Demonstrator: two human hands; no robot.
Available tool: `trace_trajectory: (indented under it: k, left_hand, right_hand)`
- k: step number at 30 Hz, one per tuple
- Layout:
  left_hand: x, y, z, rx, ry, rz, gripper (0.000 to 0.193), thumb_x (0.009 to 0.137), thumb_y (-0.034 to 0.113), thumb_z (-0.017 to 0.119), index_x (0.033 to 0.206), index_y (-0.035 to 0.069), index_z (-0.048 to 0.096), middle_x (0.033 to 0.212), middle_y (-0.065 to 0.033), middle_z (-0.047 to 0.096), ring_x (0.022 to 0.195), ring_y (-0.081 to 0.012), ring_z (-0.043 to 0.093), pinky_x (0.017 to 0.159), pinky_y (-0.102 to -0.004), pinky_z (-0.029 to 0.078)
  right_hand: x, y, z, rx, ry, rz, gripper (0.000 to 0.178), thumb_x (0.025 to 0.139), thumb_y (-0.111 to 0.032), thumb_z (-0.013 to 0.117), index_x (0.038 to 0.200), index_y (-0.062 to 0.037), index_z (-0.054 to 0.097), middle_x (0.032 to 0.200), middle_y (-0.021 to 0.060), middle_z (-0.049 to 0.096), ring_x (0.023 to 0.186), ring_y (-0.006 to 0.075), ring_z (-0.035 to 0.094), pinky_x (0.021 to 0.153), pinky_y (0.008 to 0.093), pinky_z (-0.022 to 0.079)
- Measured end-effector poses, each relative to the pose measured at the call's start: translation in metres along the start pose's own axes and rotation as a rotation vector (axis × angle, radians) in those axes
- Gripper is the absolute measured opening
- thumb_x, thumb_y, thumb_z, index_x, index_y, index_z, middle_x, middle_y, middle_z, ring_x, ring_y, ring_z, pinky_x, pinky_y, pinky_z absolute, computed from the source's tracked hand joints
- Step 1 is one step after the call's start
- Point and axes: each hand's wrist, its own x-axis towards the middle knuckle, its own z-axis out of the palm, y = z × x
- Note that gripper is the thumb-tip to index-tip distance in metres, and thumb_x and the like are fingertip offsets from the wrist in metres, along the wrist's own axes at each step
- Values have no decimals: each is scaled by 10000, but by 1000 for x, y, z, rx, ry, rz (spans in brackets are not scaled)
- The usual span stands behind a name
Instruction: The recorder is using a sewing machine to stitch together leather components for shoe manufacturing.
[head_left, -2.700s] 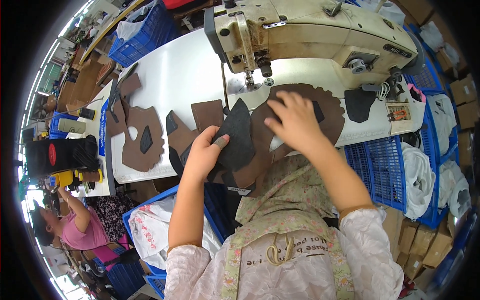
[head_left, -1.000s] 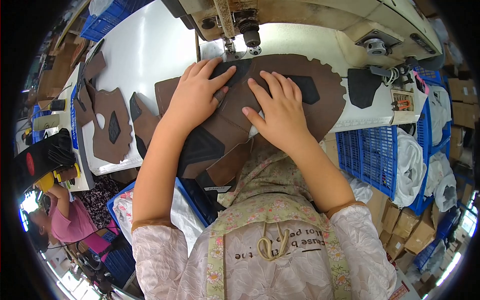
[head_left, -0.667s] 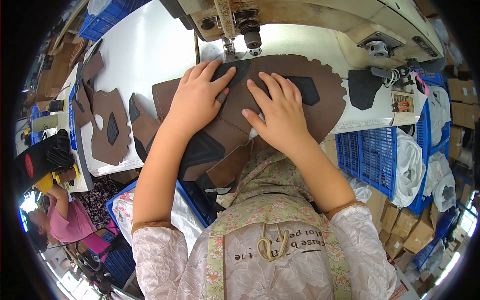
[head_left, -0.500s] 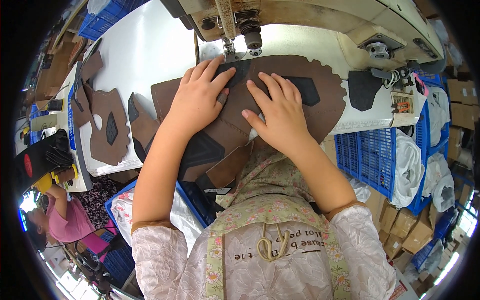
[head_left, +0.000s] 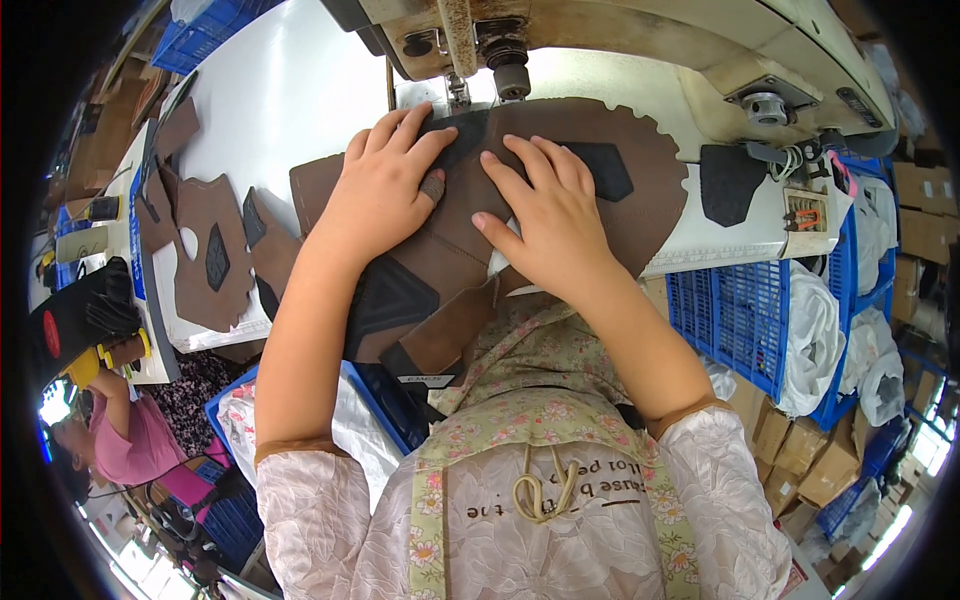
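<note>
A large brown leather piece (head_left: pixel 640 190) with black patches lies under the sewing machine's head, its far edge at the presser foot (head_left: pixel 458 92). My left hand (head_left: pixel 385 185) rests on its left part, fingertips beside the foot, a band around one finger. My right hand (head_left: pixel 548 215) is spread flat on its middle, near a black angular patch (head_left: pixel 600 172). Both palms face down with fingers stretched out. Toward my lap the leather hangs over the table edge, showing a black patch (head_left: pixel 395 298) and a folded brown flap (head_left: pixel 450 330).
Loose brown leather pieces (head_left: pixel 210 260) lie on the white table at left. At right are a black piece (head_left: pixel 730 182) and a small tool tray (head_left: pixel 805 212). Blue crates (head_left: pixel 730 315) stand below right. A person in pink (head_left: pixel 135 440) sits at far left.
The leather has slid a little farther under the machine, and its far edge now covers the small round part beside the foot. Both hands have shifted slightly with it.
</note>
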Motion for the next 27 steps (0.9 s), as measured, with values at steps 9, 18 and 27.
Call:
trace_trajectory:
  k: [9,18,27]
  left_hand:
    - [2,-18,-6,-12,-74,-7,469,825,86,578,1292,102,547,1436,-80,470,1328,-286,412,1089,-451,306]
    - [2,-20,-5,11,-78,-3,503,793,56,559,1295,80,537,1451,-64,464,1322,-279,416,1086,-439,306]
    - [2,-19,-4,34,-50,-3,488,796,67,559,1283,71,542,1441,-49,476,1308,-273,429,1075,-428,317]
  right_hand:
    - [18,0,15,73,35,-36,550,769,-335,726,1231,-59,613,1301,153,534,1252,345,439,1079,499,307]
    - [23,1,16,78,22,-31,545,763,-332,731,1225,-67,617,1303,142,538,1253,338,443,1076,495,313]
    - [25,1,15,84,-1,-25,535,762,-329,731,1219,-74,620,1302,144,533,1247,336,444,1068,491,317]
